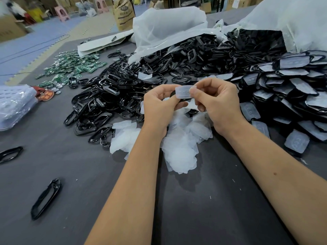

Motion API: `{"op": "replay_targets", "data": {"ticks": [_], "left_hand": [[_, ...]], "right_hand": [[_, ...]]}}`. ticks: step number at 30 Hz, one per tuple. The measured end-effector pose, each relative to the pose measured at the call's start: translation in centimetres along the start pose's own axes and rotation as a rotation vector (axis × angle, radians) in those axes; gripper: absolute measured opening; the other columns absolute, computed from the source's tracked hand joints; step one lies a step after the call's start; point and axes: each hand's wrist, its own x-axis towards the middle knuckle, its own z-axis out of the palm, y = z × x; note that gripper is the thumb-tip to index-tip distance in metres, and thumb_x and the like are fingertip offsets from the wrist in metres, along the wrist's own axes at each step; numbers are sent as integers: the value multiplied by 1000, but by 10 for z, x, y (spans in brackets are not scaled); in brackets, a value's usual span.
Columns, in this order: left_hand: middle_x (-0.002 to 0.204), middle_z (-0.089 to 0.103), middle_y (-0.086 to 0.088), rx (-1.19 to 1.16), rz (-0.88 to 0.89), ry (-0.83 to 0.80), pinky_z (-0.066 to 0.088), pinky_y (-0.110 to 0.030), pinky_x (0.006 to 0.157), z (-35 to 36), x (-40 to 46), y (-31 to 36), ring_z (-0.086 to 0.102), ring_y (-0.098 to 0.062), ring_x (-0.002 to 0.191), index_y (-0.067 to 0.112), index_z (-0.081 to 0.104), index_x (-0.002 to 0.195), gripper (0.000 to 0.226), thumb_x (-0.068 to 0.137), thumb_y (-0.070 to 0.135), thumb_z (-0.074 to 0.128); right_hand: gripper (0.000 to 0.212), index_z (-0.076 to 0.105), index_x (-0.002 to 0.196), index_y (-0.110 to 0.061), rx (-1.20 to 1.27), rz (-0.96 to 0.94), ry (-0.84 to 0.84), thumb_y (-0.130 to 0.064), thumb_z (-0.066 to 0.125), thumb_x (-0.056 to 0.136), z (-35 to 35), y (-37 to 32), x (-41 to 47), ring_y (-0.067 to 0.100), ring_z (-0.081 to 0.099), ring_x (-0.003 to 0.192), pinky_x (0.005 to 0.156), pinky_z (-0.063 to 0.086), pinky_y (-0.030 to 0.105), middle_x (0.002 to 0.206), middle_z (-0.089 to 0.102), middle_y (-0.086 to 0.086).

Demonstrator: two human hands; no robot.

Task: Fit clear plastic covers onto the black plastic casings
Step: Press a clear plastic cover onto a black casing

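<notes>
Holding one clear cover (183,92) up between them, both hands are working just above the middle of the grey counter (203,209). The left hand (159,105) is curling its fingers and thumb around the cover's left end, and the right hand (217,105) is pinching the right end between thumb and forefinger. A black casing (174,94) is peeking out behind and under the cover; how far the two are seated together is hard to tell, since the fingers are hiding most of the casing.

Directly beneath the hands a loose heap of clear covers (178,144) is lying on the counter. To the left and stretching far behind it, a large pile of bare black casings (109,96) is spilling out of a white plastic bag (166,27). On the right, a stack of casings with covers fitted (290,92) is building up, near a second white bag (292,20). Far left, a scatter of green circuit boards (74,66) is lying, and at the left edge a bluish plastic bag (16,105). Two stray black casings are resting alone on the near left of the counter, one (46,198) nearer than the other (10,153).
</notes>
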Motion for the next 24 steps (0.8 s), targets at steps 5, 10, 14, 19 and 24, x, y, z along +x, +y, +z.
{"op": "replay_targets", "data": {"ticks": [5,10,14,19,24], "left_hand": [[88,77,-17,-61,-48,-12,63,-34,72,-1,2,2,76,-27,79,-1,75,97,22,92,-11,56],[103,71,-33,-110,-49,18,64,-39,69,2,1,3,74,-35,79,-1,78,88,33,92,-1,46],[94,72,-24,-110,-42,10,64,-40,69,2,1,2,74,-34,77,-2,78,88,32,92,1,47],[90,73,-20,-115,-50,31,64,-38,67,3,3,1,74,-31,77,0,79,84,32,94,0,49],[92,75,-20,-121,-54,23,64,-39,70,3,2,1,74,-31,80,4,80,83,27,87,9,54]], "right_hand": [[15,74,79,-19,-144,-45,15,-8,81,87,1,2,1,3,61,58,56,48,15,67,70,-10],[11,74,81,-24,-279,-80,56,-18,80,87,1,6,3,6,65,69,67,52,23,76,72,-8],[7,74,81,-22,-325,-105,58,-19,79,86,2,6,2,8,65,69,69,56,26,77,73,-5],[14,72,83,-21,-283,-143,64,-9,79,86,2,4,1,5,65,65,62,53,22,79,74,-5],[15,73,83,-23,-185,-101,61,-10,81,84,2,3,0,7,67,65,55,48,16,78,75,-2]]}}
